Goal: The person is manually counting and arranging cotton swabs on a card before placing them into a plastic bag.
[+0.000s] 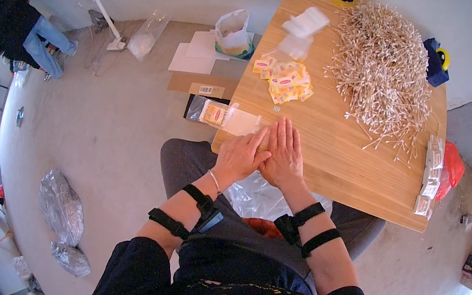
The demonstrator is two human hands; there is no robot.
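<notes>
My left hand (241,156) and my right hand (284,155) lie side by side at the near left edge of the wooden table (331,169). The fingers of my right hand stretch out flat. My left fingers also reach forward, its thumb against the right hand. A few cotton swab ends (260,122) show just beyond my left fingertips; whatever lies under the palms is hidden. Left of them sit a pale card (241,122) and a clear pack of swabs with a yellow label (215,113). Yellow printed cards (288,83) lie in a heap farther back.
A large pile of cotton swabs (381,71) covers the far right of the table. Clear bags (306,23) lie at the back. Filled packs (431,172) line the right edge, beside a red bag (451,171). A person (34,35) stands far left.
</notes>
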